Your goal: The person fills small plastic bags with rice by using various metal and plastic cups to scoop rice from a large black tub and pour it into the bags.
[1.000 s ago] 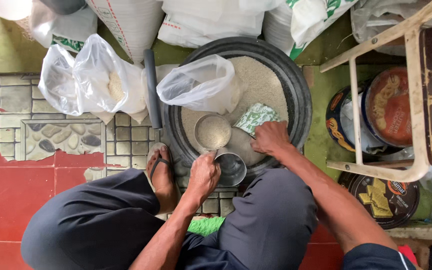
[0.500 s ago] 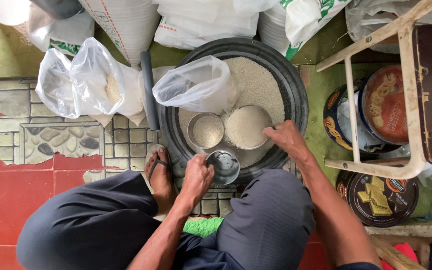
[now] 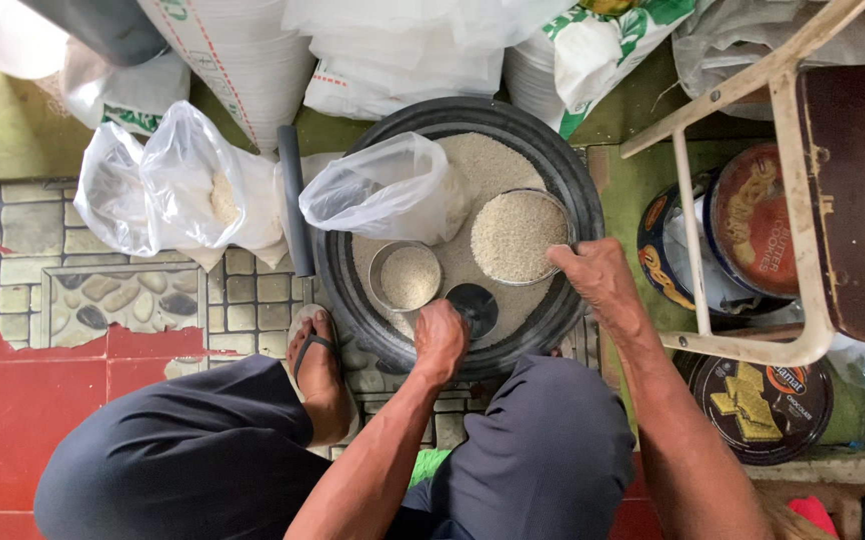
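A person squats on the tiled floor (image 3: pixel 83 300) over a wide, round dark basin (image 3: pixel 573 200) that holds a bed of white rice.

The right hand (image 3: pixel 598 280) is at the near right rim of the basin, its fingers (image 3: pixel 565 255) clamped on the edge of a round metal bowl (image 3: pixel 518 235) heaped level with rice. The bowl sits in the right half of the basin, on top of the rice.

The left hand (image 3: pixel 441 338) is at the near rim of the basin, fingers curled together around the side of a small dark empty tin (image 3: pixel 475 308). Just to the left of that tin stands a small metal cup (image 3: pixel 406 276) filled with rice, close to the left hand but not touched by it.

A clear plastic bag (image 3: pixel 383 190) lies open across the far left part of the basin, its mouth turned toward the rice.

On the floor left of the basin sit two more clear bags (image 3: pixel 168 190) with some rice in them. Big white sacks (image 3: pixel 243 50) stand along the far side. A sandalled foot (image 3: pixel 318 370) rests by the near left rim. To the right stand a wooden stool (image 3: pixel 743 210) and round biscuit tins (image 3: pixel 763 400).
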